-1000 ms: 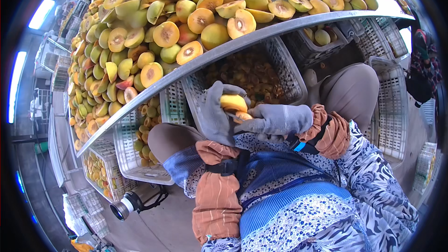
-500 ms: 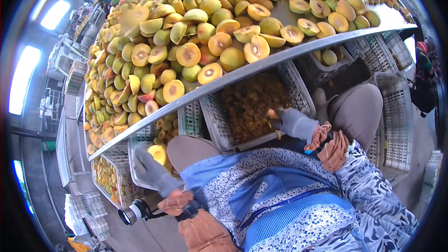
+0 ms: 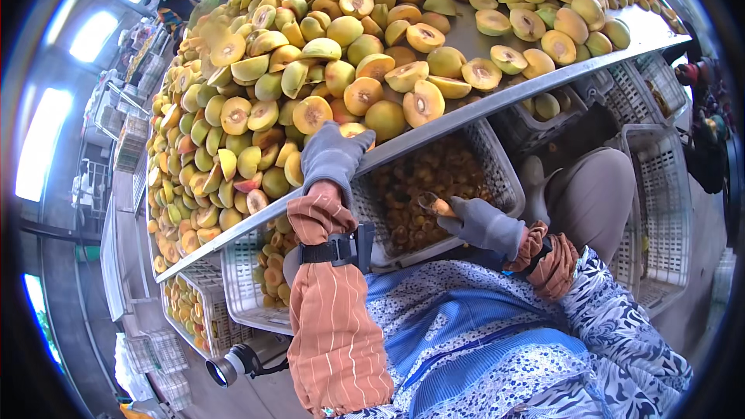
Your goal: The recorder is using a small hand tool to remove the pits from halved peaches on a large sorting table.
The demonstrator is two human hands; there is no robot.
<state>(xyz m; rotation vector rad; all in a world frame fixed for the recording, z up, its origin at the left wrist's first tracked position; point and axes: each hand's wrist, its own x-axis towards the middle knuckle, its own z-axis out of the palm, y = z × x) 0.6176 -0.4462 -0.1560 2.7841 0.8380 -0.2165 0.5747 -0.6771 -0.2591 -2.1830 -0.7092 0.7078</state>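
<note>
While the right hand (image 3: 485,226) holds a tool (image 3: 442,207) right of centre in the frame, the left hand (image 3: 334,159) reaches over the near edge of the tabletop (image 3: 497,87) to a fruit half (image 3: 357,131), just above the frame's centre. The left grip lies about the fruit half, thumb toward the right; the back of the hand hides the fingertips, so whether it has closed cannot be told. The right grip is closed on the tool's orange-brown handle, its tip pointing left above a crate (image 3: 500,167) of brown scraps (image 3: 419,171).

Step in hand, as judged: taking a fruit half from the pile (image 3: 345,29) across the upper frame. The next move would call for a secure left hold and a lift clear of the tabletop edge, with the tool kept away from the left fingers.
</note>
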